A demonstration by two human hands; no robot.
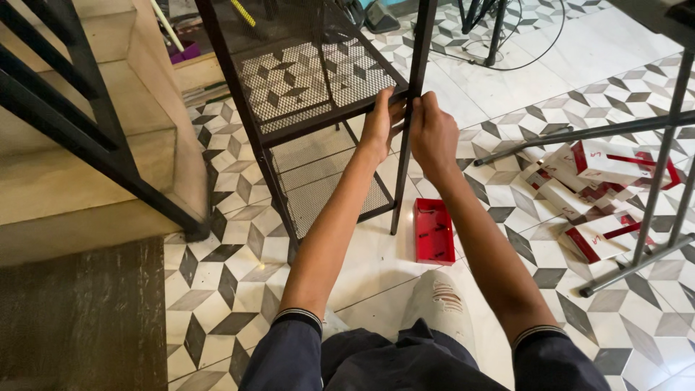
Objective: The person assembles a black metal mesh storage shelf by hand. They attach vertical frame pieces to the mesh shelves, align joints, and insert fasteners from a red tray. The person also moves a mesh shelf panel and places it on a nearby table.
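A dark metal rack [250, 130] with mesh shelves stands on the tiled floor in front of me. My left hand [381, 122] grips the front edge of the middle mesh shelf [311, 80] where it meets the right front post [413, 101]. My right hand [432, 134] is closed around that same post, just right of my left hand. A lower mesh shelf [318, 181] sits beneath. My knee in torn light trousers [438, 300] shows between my arms.
A red tray [433, 230] lies on the floor by the post's foot. Red-and-white cardboard pieces [594, 195] lie at right under a grey metal frame [651, 181]. Stairs with a black railing [87, 123] rise at left. Cables trail at the top.
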